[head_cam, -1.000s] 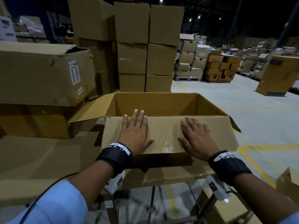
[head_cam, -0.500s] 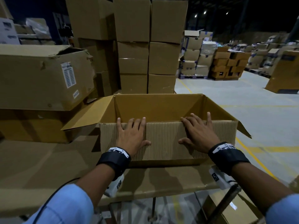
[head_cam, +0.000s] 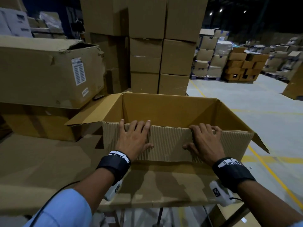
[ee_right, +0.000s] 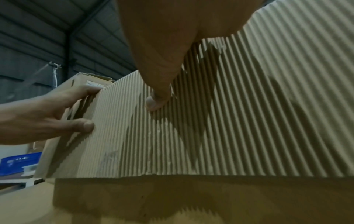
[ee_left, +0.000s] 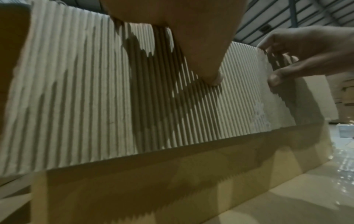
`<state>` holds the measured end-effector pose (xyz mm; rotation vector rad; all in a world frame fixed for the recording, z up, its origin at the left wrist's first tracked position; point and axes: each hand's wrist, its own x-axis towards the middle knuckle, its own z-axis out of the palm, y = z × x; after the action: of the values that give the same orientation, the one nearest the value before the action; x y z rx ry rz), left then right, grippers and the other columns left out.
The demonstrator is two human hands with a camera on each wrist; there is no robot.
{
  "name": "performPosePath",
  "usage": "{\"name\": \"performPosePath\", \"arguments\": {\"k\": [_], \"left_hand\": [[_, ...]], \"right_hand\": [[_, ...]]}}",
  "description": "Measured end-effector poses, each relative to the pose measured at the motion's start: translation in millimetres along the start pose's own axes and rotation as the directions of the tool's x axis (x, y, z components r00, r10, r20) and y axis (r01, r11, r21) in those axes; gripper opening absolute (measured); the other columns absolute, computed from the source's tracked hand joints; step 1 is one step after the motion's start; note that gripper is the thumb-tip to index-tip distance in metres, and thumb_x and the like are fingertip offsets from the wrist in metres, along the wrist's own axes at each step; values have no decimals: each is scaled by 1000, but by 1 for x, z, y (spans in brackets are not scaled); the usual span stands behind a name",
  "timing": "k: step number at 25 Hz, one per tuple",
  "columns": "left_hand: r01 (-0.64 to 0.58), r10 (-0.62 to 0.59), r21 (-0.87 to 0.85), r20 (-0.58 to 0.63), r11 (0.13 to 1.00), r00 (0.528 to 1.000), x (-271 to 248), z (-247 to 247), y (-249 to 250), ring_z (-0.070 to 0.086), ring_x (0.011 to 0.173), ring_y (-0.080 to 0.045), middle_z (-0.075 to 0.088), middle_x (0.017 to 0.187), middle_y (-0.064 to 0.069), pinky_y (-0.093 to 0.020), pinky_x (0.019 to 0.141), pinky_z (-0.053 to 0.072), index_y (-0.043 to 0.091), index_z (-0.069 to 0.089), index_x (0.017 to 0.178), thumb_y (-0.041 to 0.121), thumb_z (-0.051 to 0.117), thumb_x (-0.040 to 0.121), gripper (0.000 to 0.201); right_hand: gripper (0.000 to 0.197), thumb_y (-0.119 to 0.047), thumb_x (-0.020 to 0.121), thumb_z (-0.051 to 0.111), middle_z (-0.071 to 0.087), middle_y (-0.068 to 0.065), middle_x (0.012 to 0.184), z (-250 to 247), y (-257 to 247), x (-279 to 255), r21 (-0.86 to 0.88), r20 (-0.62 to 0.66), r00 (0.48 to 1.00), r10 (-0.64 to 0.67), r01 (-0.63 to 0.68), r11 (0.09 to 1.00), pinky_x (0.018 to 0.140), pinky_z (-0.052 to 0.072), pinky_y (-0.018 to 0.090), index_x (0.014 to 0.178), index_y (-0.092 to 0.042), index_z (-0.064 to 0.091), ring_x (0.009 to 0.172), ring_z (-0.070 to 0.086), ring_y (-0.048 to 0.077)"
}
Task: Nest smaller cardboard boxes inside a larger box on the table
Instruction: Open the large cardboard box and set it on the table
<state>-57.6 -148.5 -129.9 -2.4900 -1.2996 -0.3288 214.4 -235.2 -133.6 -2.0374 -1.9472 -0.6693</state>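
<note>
L hand lies flat on the ribbed near wall of the box, fingers straight, tips at the rim, thumb spread; grips nothing. R hand fingers hook over the same rim, thumb pressed on the wall outside, so it grips the wall. Box is open-topped, side flaps out, on the worktop, w/ stacked cartons far behind.
</note>
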Motion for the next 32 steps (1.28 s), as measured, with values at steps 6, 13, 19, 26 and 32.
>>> {"name": "performPosePath", "arguments": {"k": [6,13,19,26,32], "left_hand": [[100,-99,14,-51,995,994,0,10,-41,25,146,-32,36,153,-7,-73,107,0,36,11,150,80,24,85,78],[180,-180,-49,1,982,984,-6,15,-76,28,142,-33,38,150,-7,-78,102,17,35,29,142,84,36,78,81],[196,-197,-50,-28,979,980,-7,21,-92,27,140,-33,38,147,-7,-77,101,22,34,34,136,82,39,79,75],[186,-185,25,-45,982,982,-5,26,-94,1,151,-32,12,163,-7,-81,105,-3,21,13,154,79,24,86,89],[33,-33,12,-42,999,999,13,29,-50,3,150,-38,11,162,-9,-80,105,-6,26,-1,152,81,32,85,93]], "right_hand": [[67,-68,79,59,54,5,113,3,0,5,3,10,1000,4,-4,1000,100,32,56,127,-22,46,105,52,26],[80,-59,79,68,54,4,126,5,-14,13,11,69,998,11,-11,1000,107,25,61,143,-28,33,121,49,27],[63,-56,80,68,56,1,125,9,-34,26,8,70,997,17,-18,1000,108,21,64,131,-26,47,123,49,25],[65,-59,83,62,54,0,131,16,-47,39,-33,69,998,12,-10,999,109,21,64,136,-27,41,125,48,24],[71,-62,83,59,55,4,121,14,-49,37,-98,36,999,13,-10,995,102,29,61,139,-24,37,112,52,28]]}}
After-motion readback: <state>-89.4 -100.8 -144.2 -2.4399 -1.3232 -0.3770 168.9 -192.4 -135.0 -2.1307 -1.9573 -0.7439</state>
